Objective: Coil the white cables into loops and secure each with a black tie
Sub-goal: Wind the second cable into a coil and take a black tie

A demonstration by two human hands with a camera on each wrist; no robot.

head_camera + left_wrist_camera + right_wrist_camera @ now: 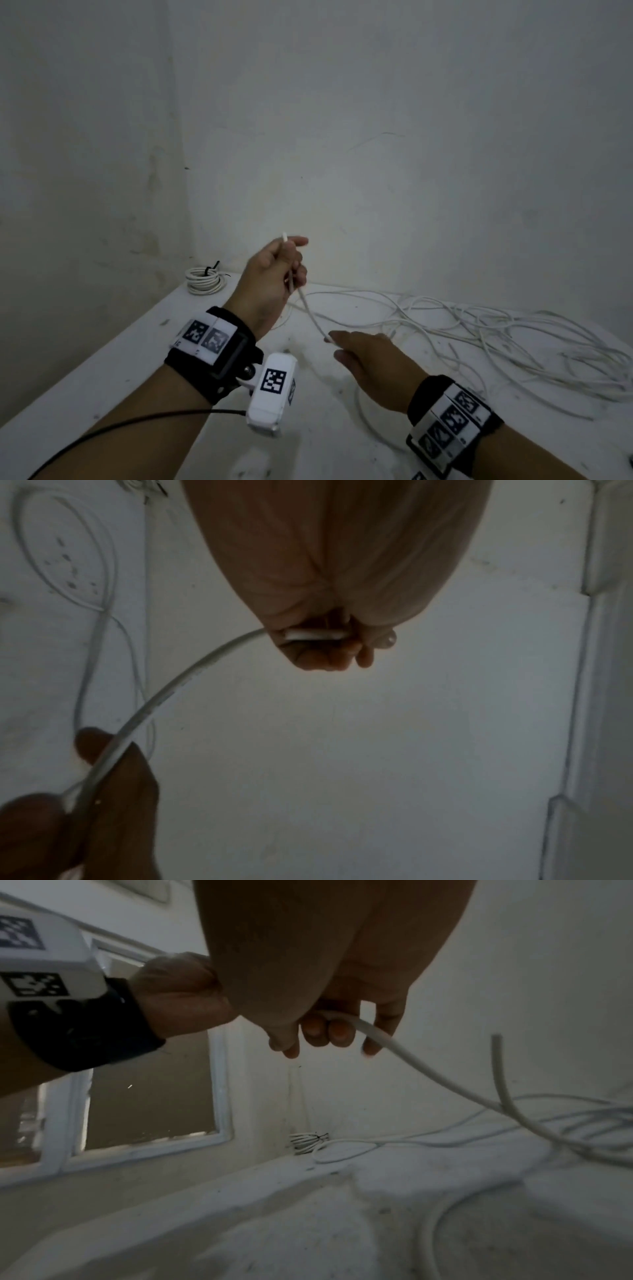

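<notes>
**Two hands on one white cable above a scuffed white surface in a bare corner**

The left hand [274, 270] is raised over the far left part of the surface, fingers curled round the white cable [310, 313] close to its end; the cut tip stands up just past the thumb. From that grip the cable slopes down and to the right into the right hand [368, 363], which is lower and nearer, its fingers bent over the cable and pinching it. In the right wrist view the cable leaves those fingers and runs off toward the loose tangle [496, 339] of white cable spread across the right side of the surface, near the far wall.

In the far left corner lies a coiled cable [204, 280], several neat turns bound with a black tie [209, 269] whose tail sticks up. It rests right against the meeting of the two walls.

The surface [113, 363] is white, flat and dirty, dotted with dark specks and smudges. The far wall [394, 120] is plain, pale and stained, with a few faint scratches; the left wall [85, 137] is the same, with blotchy marks. The right wrist view shows a white-framed window [147, 1096] in the left wall. Both wrists carry black straps with printed square markers, and a white camera unit [272, 390] hangs from the left one, with a thin black lead trailing off to the near left.
</notes>
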